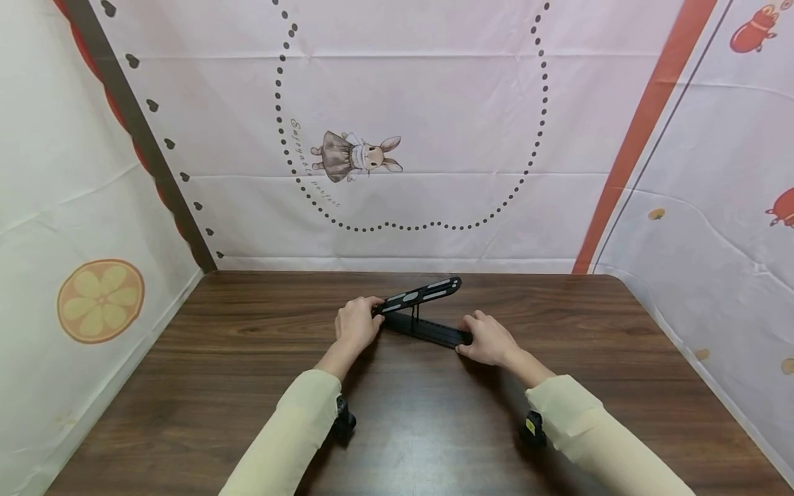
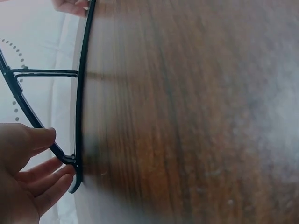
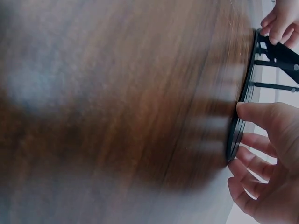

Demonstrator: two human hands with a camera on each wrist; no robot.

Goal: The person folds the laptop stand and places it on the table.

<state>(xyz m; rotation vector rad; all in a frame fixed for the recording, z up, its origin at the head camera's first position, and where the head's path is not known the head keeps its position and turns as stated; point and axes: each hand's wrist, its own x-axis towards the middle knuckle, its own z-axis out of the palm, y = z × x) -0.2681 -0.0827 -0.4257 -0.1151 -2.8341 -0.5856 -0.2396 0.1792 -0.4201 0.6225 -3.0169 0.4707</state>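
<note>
You are holding a black V-shaped folding stand [image 1: 411, 297]
Your left grip [image 1: 358, 322] is clasping its hinged end [image 2: 70, 160]; your right grip [image 1: 489, 340] is pinching its base [image 1: 428, 331] opposite.

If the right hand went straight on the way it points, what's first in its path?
The black stand's lower plate: the right hand already grips its end. Past that, likely the raised upper panel or its prop; depth is unclear.
</note>
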